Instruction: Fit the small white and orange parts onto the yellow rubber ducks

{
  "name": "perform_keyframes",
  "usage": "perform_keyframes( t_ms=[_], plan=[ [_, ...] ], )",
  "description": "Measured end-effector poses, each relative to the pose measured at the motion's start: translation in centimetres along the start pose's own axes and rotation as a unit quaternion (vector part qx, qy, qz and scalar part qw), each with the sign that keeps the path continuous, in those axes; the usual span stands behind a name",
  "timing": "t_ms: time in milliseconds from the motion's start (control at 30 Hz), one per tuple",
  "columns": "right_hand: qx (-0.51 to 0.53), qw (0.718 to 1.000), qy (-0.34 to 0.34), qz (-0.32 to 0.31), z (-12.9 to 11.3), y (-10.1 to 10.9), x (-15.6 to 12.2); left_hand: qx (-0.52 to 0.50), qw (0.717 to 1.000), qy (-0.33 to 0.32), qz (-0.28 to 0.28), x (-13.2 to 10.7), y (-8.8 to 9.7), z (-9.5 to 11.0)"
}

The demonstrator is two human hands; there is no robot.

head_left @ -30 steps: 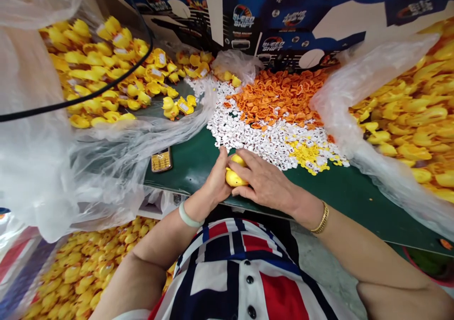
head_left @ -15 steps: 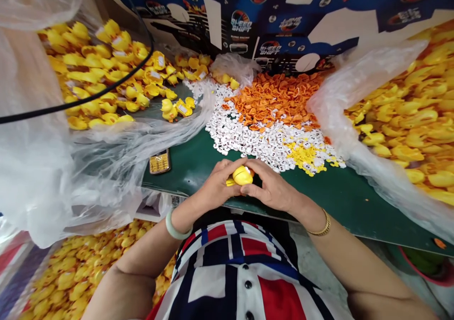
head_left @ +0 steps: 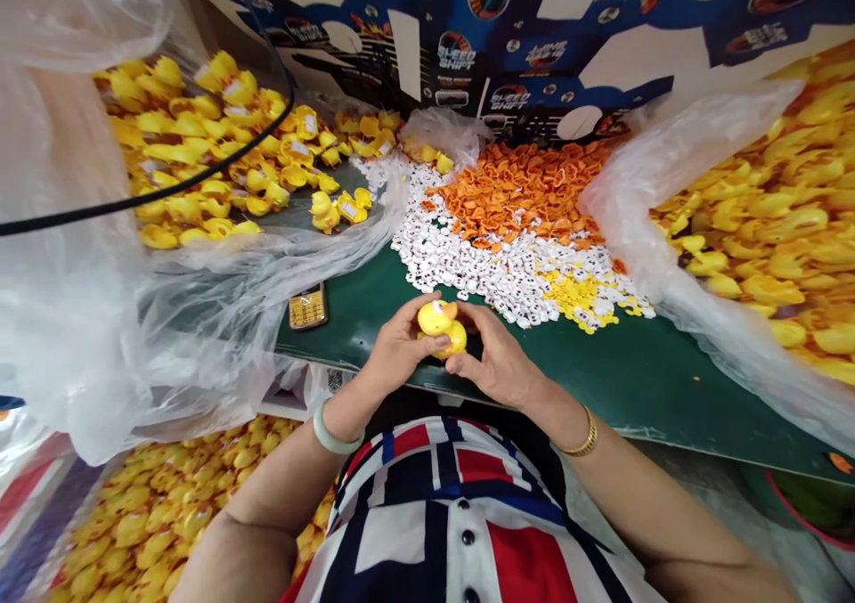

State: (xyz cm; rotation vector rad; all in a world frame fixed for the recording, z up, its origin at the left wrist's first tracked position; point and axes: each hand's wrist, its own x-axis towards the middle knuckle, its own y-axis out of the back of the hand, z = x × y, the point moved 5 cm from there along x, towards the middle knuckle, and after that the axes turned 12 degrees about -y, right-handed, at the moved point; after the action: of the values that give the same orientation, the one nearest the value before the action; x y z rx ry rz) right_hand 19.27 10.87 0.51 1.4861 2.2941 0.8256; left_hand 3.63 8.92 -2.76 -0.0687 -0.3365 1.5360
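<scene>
I log a narrow grip by both hands: left hand (head_left: 401,346) cups the yellow rubber duck (head_left: 441,325), right hand (head_left: 492,361) pinches its other side. Duck held over the green table (head_left: 641,380), near its front edge, just short of a heap of small white pieces (head_left: 460,260).

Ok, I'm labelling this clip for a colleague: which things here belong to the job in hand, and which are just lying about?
Job in hand: yellow rubber duck, left hand, right hand, small orange plastic pieces, small white plastic pieces, heaped yellow rubber ducks.

Lying about: gold keypad mobile phone, black cable, blue printed cardboard.
</scene>
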Motion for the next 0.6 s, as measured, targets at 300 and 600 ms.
perform_keyframes(
  t_ms=[300,600],
  plan=[
    [-0.158,0.981,0.034,0.106,-2.1,0.8,-1.5,-0.167,0.980,0.008,0.104,-1.1,-2.1,-0.2],
    [-0.240,0.965,0.060,0.087,-3.4,0.6,-1.8,-0.055,0.993,0.014,0.106,0.1,-1.2,1.6]
  ],
)
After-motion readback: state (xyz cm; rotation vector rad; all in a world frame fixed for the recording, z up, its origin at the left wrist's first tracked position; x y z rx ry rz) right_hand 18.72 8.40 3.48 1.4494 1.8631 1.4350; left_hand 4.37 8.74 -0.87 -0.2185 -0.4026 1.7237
